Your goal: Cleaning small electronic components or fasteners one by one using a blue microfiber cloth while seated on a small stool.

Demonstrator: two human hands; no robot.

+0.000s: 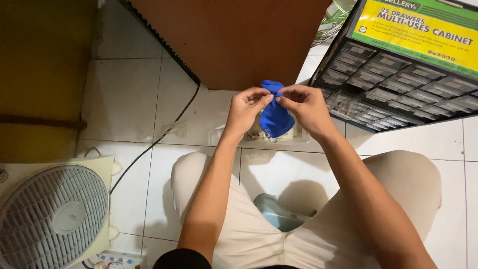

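Observation:
A small blue cloth pouch (275, 117) hangs between both my hands above the white tiled floor. My left hand (246, 107) pinches the pouch's top from the left. From the right, my right hand (304, 105) pinches the same top edge, fingertips nearly touching the left ones. Beneath the pouch lies a clear plastic tray (300, 135) with small parts in it, mostly hidden by the pouch and my hands. My knees in beige trousers frame the lower part of the view.
A dark multi-drawer parts cabinet (398, 84) lies tilted at the right. A brown wooden board (229, 40) stands ahead. A white box fan (55, 214) sits at lower left, with a black cable (164, 135) crossing the tiles. A grey-blue stool (276, 214) shows between my legs.

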